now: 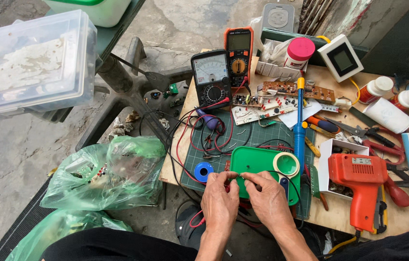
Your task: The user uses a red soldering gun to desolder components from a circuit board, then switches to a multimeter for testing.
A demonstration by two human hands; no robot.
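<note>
At mat's near edge — left hand, right hand pinch wire.

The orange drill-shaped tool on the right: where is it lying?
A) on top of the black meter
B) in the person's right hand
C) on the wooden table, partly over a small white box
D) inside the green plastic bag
C: the orange drill-shaped tool rests on the wooden table, its body overlapping the small white box, away from both hands.
</note>
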